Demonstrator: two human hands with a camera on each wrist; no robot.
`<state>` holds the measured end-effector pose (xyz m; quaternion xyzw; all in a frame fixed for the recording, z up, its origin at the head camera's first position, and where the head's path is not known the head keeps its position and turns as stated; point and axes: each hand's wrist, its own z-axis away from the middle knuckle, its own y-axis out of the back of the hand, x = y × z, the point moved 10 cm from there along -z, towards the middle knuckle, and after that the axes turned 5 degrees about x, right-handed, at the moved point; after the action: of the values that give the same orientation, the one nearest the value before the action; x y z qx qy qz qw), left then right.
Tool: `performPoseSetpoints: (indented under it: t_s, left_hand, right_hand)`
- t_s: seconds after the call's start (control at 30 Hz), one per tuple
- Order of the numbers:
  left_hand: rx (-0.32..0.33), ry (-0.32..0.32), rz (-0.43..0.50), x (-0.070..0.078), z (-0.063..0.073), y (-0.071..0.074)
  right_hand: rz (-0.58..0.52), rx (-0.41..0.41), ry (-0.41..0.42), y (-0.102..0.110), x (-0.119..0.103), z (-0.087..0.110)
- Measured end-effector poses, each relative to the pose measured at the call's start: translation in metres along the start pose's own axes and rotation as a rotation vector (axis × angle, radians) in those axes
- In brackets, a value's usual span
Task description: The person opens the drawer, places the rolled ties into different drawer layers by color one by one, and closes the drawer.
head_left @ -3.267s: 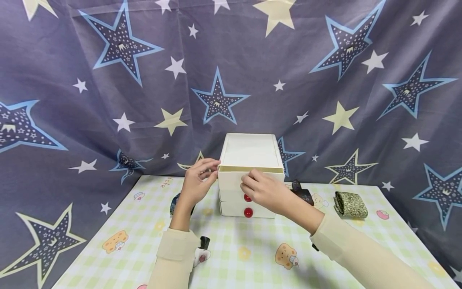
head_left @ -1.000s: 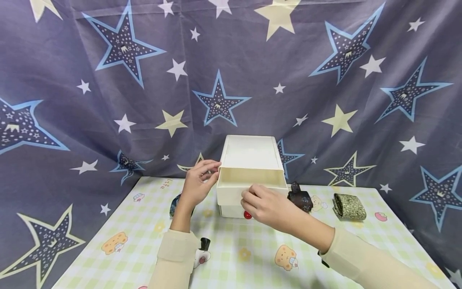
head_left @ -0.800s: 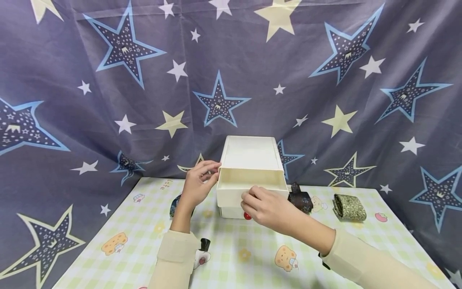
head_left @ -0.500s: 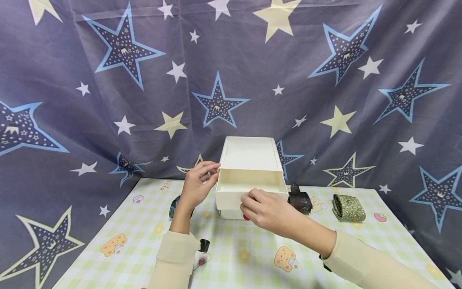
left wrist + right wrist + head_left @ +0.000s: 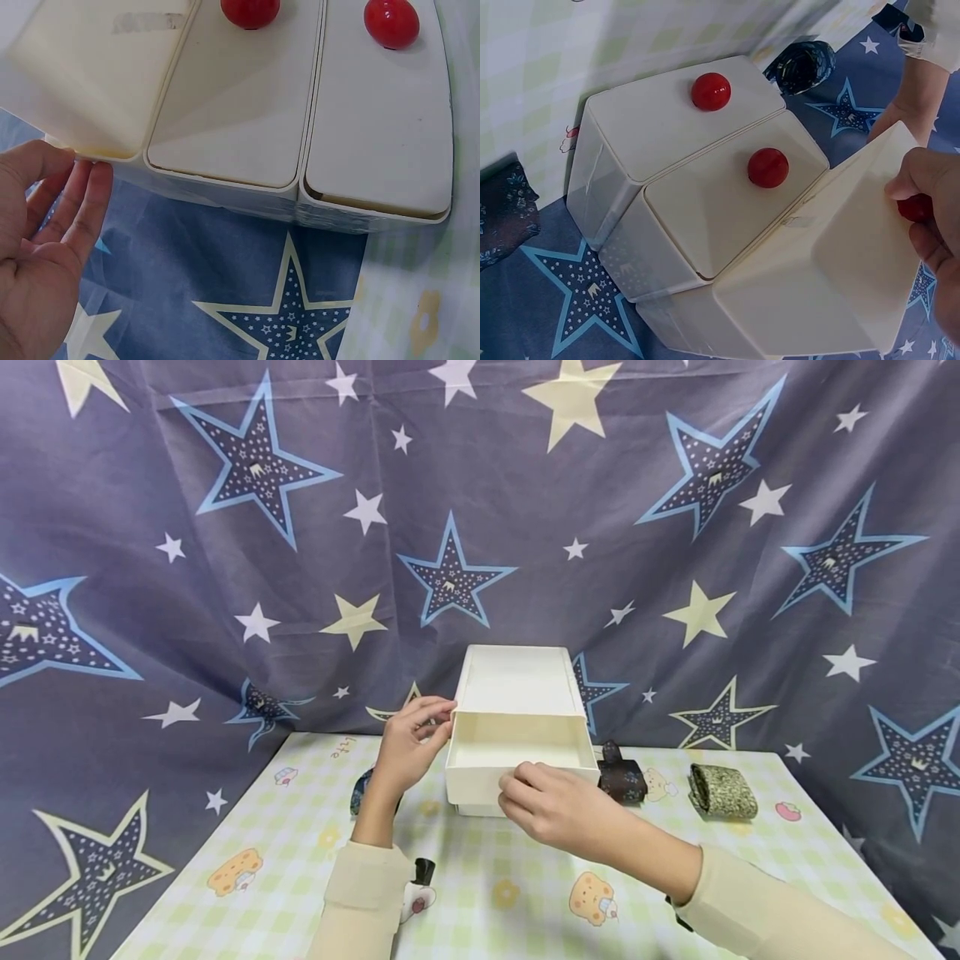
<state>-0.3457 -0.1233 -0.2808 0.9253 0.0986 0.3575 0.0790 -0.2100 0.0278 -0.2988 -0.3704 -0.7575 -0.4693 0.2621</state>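
A white cabinet [image 5: 517, 677] with stacked drawers stands on the table. Its top drawer [image 5: 471, 787] is pulled out, and the part of its inside that shows is bare. My right hand [image 5: 555, 806] pinches that drawer's round red knob [image 5: 913, 208] between thumb and fingers; the head view hides this knob. Two more red knobs show on the closed lower drawers, the middle knob [image 5: 768, 167] and the bottom knob [image 5: 710, 91]. At the cabinet's upper left edge, my left hand [image 5: 408, 743] touches the side with its fingertips, fingers extended in the left wrist view.
Right of the cabinet lies a dark flowered cloth bundle [image 5: 624, 781], and farther right a folded green speckled cloth [image 5: 722, 791]. A dark blue rolled cloth [image 5: 362, 792] sits partly behind the left forearm. A checked cloth covers the table [image 5: 450, 931]; a starry curtain [image 5: 300, 602] hangs behind.
The top drawer, nearly closed at first, has slid out toward me with my right hand on its knob, covering the lower knobs in the head view. My left hand has stayed at the cabinet's side.
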Motion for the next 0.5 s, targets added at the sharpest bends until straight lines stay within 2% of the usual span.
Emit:
performPoseSetpoints:
  t_s: [0.13, 0.37, 0.5]
  left_hand:
    - [0.005, 0.003, -0.006, -0.006, -0.001, 0.000]
    - [0.015, 0.004, -0.006, -0.031, -0.001, 0.000]
    - [0.014, -0.006, 0.014, -0.034, 0.000, 0.000]
  right_hand:
    - [0.014, -0.005, 0.013, 0.002, -0.001, -0.001]
    - [0.026, -0.007, 0.032, 0.004, -0.004, 0.000]
    - [0.006, -0.010, 0.026, 0.006, -0.006, 0.000]
